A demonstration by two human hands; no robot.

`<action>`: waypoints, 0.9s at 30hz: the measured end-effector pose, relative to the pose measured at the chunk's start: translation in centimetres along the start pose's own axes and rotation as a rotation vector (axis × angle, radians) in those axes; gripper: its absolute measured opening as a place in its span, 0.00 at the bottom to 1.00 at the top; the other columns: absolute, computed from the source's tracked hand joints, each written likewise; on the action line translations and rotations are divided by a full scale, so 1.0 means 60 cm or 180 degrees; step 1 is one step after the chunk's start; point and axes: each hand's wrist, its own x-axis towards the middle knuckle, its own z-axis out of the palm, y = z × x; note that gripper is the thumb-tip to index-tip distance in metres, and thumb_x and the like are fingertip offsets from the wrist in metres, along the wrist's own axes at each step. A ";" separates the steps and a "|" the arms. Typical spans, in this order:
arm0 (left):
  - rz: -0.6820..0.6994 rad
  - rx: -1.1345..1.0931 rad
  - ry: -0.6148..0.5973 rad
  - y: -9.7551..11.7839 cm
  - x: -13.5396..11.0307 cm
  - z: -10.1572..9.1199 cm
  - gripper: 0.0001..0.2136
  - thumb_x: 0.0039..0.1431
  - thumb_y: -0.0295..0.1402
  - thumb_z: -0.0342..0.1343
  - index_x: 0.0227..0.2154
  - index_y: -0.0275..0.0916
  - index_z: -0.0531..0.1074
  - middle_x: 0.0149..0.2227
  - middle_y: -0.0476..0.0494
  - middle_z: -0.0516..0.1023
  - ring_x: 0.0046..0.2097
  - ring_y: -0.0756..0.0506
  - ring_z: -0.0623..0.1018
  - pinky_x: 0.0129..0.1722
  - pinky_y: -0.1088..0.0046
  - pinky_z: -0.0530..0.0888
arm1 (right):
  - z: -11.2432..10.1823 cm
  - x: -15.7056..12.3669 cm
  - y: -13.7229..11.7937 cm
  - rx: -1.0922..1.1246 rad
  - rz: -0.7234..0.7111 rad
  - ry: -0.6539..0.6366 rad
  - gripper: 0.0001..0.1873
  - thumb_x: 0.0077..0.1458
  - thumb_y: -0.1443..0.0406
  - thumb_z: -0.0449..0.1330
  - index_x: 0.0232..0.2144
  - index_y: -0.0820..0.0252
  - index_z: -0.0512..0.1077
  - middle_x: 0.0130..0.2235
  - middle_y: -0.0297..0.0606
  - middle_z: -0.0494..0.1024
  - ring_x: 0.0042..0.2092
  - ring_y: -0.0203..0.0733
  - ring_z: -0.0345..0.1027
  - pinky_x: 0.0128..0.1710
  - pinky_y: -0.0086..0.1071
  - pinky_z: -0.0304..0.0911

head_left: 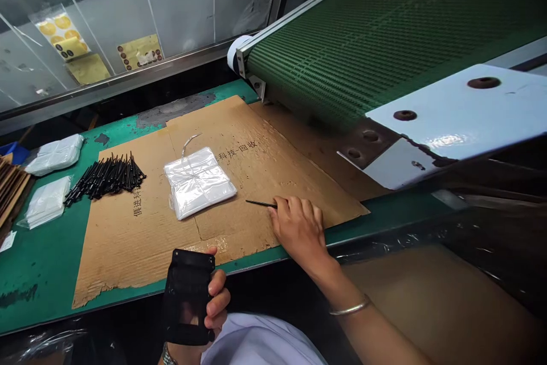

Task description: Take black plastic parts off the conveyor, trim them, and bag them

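My right hand (299, 228) rests on the flattened cardboard sheet (141, 234) and pinches a thin black stick (260, 203) that points left. My left hand (216, 305) is low by the table's front edge, fingers wrapped round a flat black pouch-like piece (187, 294) held upright. A stack of clear plastic bags (198, 181) lies on the cardboard just left of the stick. Further left on the cardboard lies a heap of several black sticks (105, 177).
A green conveyor belt (384, 29) slopes up at the right, with a white metal bracket (453, 120) jutting over the table. More folded plastic bags (55, 154) lie at the left edge on the green tabletop (38, 262). A glass panel (128, 17) backs the bench.
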 end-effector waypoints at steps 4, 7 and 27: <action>0.0491 -0.0070 0.0850 0.000 0.012 -0.008 0.11 0.51 0.29 0.52 0.38 0.41 0.73 0.26 0.46 0.67 0.24 0.54 0.67 0.19 0.84 0.66 | -0.029 -0.027 -0.050 0.1500 -0.0621 0.0357 0.17 0.61 0.60 0.44 0.40 0.67 0.66 0.37 0.47 0.71 0.40 0.47 0.62 0.41 0.41 0.56; 0.0925 -0.0147 0.1469 -0.005 0.022 -0.017 0.10 0.51 0.27 0.52 0.36 0.40 0.74 0.28 0.45 0.71 0.29 0.51 0.71 0.28 0.78 0.71 | -0.055 -0.063 -0.107 0.2892 -0.1581 0.0221 0.28 0.59 0.49 0.38 0.45 0.66 0.60 0.38 0.46 0.70 0.41 0.45 0.62 0.40 0.38 0.60; -0.0532 0.0724 0.0380 -0.034 0.023 -0.071 0.21 0.45 0.36 0.60 0.43 0.33 0.71 0.39 0.34 0.78 0.39 0.40 0.77 0.40 0.64 0.69 | -0.001 0.142 -0.156 0.2254 -0.1468 -0.1566 0.09 0.57 0.66 0.52 0.35 0.64 0.72 0.37 0.43 0.73 0.41 0.41 0.63 0.41 0.31 0.54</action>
